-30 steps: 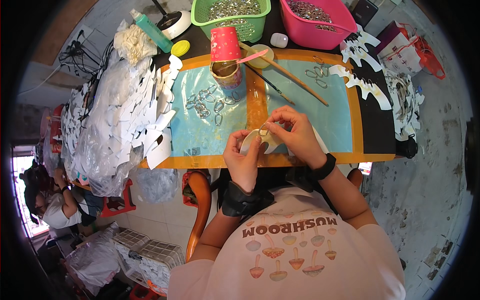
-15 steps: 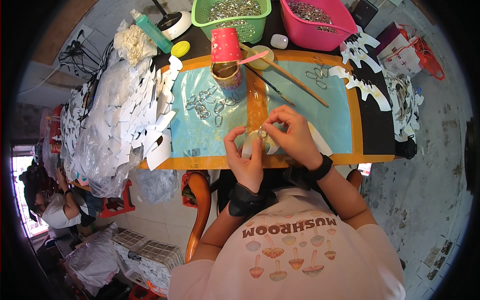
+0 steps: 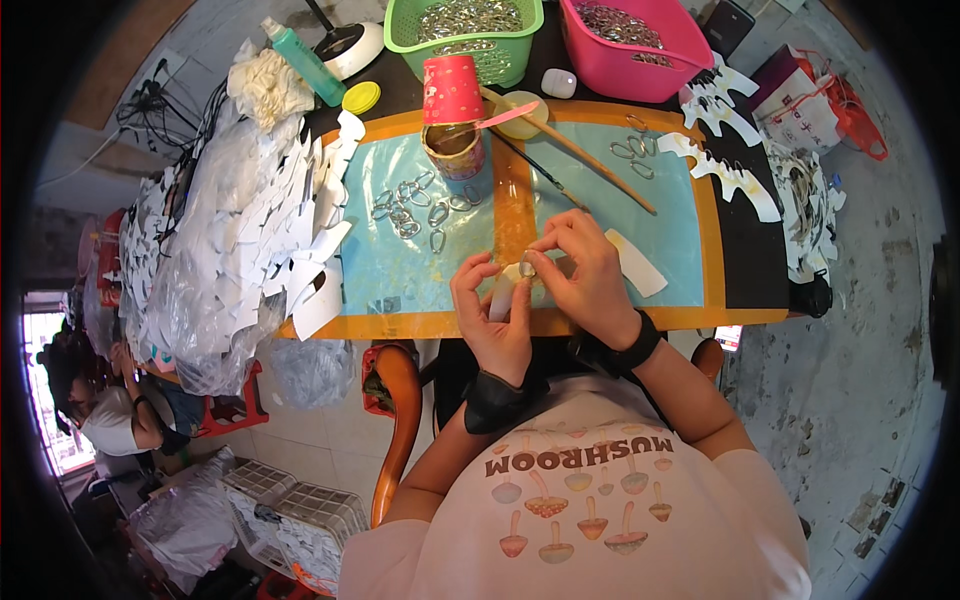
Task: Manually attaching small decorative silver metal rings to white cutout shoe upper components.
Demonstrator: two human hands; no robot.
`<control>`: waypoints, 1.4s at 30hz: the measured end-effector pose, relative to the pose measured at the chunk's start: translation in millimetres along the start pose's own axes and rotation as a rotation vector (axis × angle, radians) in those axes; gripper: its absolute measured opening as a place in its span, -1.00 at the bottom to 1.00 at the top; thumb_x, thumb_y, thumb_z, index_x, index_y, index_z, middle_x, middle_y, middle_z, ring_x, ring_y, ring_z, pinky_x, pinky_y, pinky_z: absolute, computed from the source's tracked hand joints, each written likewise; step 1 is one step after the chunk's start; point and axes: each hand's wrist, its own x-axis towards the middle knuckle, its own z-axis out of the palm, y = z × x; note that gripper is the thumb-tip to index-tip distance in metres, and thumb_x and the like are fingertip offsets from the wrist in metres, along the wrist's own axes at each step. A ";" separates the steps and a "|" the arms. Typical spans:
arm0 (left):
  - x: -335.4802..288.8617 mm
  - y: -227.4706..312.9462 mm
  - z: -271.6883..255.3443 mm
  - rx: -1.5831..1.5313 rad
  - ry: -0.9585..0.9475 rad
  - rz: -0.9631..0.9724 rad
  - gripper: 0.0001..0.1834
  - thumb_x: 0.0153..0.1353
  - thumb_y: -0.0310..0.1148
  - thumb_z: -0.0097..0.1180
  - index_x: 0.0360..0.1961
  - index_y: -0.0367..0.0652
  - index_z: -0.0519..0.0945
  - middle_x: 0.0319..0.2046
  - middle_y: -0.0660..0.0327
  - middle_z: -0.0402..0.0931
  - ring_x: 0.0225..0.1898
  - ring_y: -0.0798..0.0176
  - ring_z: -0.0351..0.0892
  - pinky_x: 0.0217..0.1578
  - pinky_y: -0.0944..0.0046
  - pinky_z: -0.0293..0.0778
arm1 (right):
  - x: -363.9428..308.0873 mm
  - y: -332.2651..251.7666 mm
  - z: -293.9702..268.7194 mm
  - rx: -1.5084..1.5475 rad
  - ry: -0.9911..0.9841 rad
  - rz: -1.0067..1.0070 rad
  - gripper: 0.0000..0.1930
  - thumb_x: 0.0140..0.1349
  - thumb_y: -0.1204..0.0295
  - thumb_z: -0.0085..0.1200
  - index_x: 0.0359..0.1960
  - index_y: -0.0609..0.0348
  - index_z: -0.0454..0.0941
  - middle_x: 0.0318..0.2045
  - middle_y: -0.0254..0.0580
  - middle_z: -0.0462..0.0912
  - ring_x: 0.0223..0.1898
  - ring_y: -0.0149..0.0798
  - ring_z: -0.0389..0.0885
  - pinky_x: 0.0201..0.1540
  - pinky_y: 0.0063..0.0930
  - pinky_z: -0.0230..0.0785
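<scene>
Over the front part of the worktable my two hands meet. A small oval metal ring (image 3: 527,268) is pinched between the thumb and fingers of my right hand (image 3: 588,275). My left hand (image 3: 492,318) is closed on a white curved piece (image 3: 502,300), its thumb close against the ring; fingers cover part of that piece. Just beyond my right hand lies a white strip (image 3: 638,266) on the blue sheet (image 3: 375,275). Several loose metal rings (image 3: 404,212) are scattered to the left, and more rings (image 3: 636,150) lie at the right.
Behind my hands stand a paper cup (image 3: 456,160) with brownish contents, an upturned red cup (image 3: 450,92) and a wooden stick (image 3: 600,170). Green (image 3: 510,60) and pink baskets (image 3: 630,75) hold metal pieces. White cutouts (image 3: 315,250) pile up left. A person (image 3: 120,415) sits far left.
My right hand has shifted and turned slightly, with the ring tilting in its fingers. More of the white strip beside it shows now. My left fingers have curled in slightly.
</scene>
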 end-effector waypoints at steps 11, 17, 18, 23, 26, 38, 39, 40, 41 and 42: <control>0.4 1.7 1.8 -0.076 0.047 -0.054 -0.44 0.18 -0.70 0.21 0.16 -0.23 0.26 0.16 0.11 0.25 0.06 0.26 0.49 0.03 0.25 0.54 | -3.6 -6.3 -3.0 0.071 -0.108 -0.019 -0.90 0.16 0.61 0.23 -0.30 0.30 0.58 -0.29 -0.10 0.57 -0.38 -0.21 0.61 -0.37 -0.44 0.45; -3.2 -8.3 -5.6 0.175 0.036 0.021 -0.45 0.16 -0.67 0.25 0.14 -0.23 0.31 0.17 0.06 0.25 0.05 0.15 0.52 0.00 0.25 0.55 | 4.6 -6.7 -7.2 0.128 -0.280 0.075 -0.92 0.14 0.58 0.22 -0.37 0.30 0.56 -0.23 -0.09 0.52 -0.32 -0.08 0.59 -0.28 -0.33 0.44; -3.4 -7.3 -6.4 0.229 0.022 0.077 -0.44 0.16 -0.66 0.25 0.15 -0.21 0.32 0.18 0.07 0.24 0.08 0.15 0.52 -0.01 0.27 0.56 | 6.6 -7.3 -8.0 0.152 -0.333 0.129 -0.91 0.13 0.58 0.22 -0.38 0.30 0.55 -0.22 -0.07 0.51 -0.28 0.02 0.60 -0.24 -0.26 0.46; -6.3 17.5 -29.5 0.330 -0.116 0.182 -0.39 0.09 -0.57 0.36 0.15 -0.20 0.36 0.15 0.00 0.37 0.14 0.00 0.50 0.05 0.18 0.52 | 3.3 8.2 3.4 0.089 -0.412 0.075 -0.91 0.13 0.61 0.21 -0.36 0.29 0.54 -0.26 -0.13 0.49 -0.36 -0.13 0.56 -0.31 -0.36 0.41; -2.5 20.1 -49.3 0.497 -0.154 0.353 -0.34 0.04 -0.51 0.41 0.17 -0.22 0.39 0.06 -0.03 0.55 0.14 -0.10 0.51 0.15 0.06 0.41 | 4.2 9.7 5.3 0.010 -0.420 -0.020 -0.90 0.11 0.62 0.21 -0.35 0.28 0.54 -0.26 -0.13 0.48 -0.35 -0.11 0.56 -0.29 -0.35 0.41; 50.3 -16.8 -49.0 0.546 -0.455 0.301 -0.41 -0.02 -0.46 0.44 0.06 -0.16 0.45 -0.11 0.21 0.67 0.07 0.05 0.57 0.30 -0.08 0.22 | 4.6 3.1 1.7 -0.048 -0.480 -0.130 -0.83 0.08 0.65 0.16 -0.28 0.29 0.50 -0.27 -0.03 0.49 -0.22 0.09 0.55 -0.20 -0.16 0.45; 50.0 -15.5 -50.3 0.558 -0.458 0.307 -0.42 -0.01 -0.45 0.44 0.04 -0.15 0.45 -0.11 0.23 0.67 0.06 0.06 0.57 0.32 -0.10 0.20 | 2.2 2.4 0.7 -0.043 -0.484 -0.132 -0.82 0.08 0.65 0.16 -0.27 0.30 0.50 -0.27 -0.02 0.49 -0.22 0.09 0.55 -0.20 -0.16 0.45; 49.7 -14.6 -51.5 0.569 -0.460 0.314 -0.44 -0.01 -0.44 0.44 0.03 -0.14 0.46 -0.11 0.25 0.67 0.06 0.08 0.58 0.34 -0.12 0.18 | -1.0 2.1 -0.8 -0.053 -0.485 -0.130 -0.83 0.10 0.65 0.17 -0.25 0.30 0.52 -0.24 -0.03 0.51 -0.22 0.08 0.57 -0.19 -0.19 0.46; 49.4 -14.4 -52.2 0.577 -0.474 0.332 -0.45 0.01 -0.44 0.44 0.03 -0.13 0.47 -0.10 0.25 0.67 0.06 0.07 0.58 0.35 -0.12 0.17 | -5.0 1.7 -2.7 -0.063 -0.486 -0.129 -0.84 0.13 0.65 0.18 -0.24 0.30 0.53 -0.22 -0.04 0.53 -0.22 0.07 0.59 -0.19 -0.22 0.48; 50.0 -14.0 -52.7 0.585 -0.489 0.352 -0.46 0.02 -0.44 0.43 0.03 -0.13 0.48 -0.10 0.26 0.66 0.06 0.07 0.58 0.35 -0.13 0.16 | -8.9 0.8 -4.4 -0.074 -0.485 -0.126 -0.84 0.15 0.65 0.18 -0.22 0.30 0.55 -0.19 -0.04 0.56 -0.22 0.06 0.61 -0.19 -0.24 0.49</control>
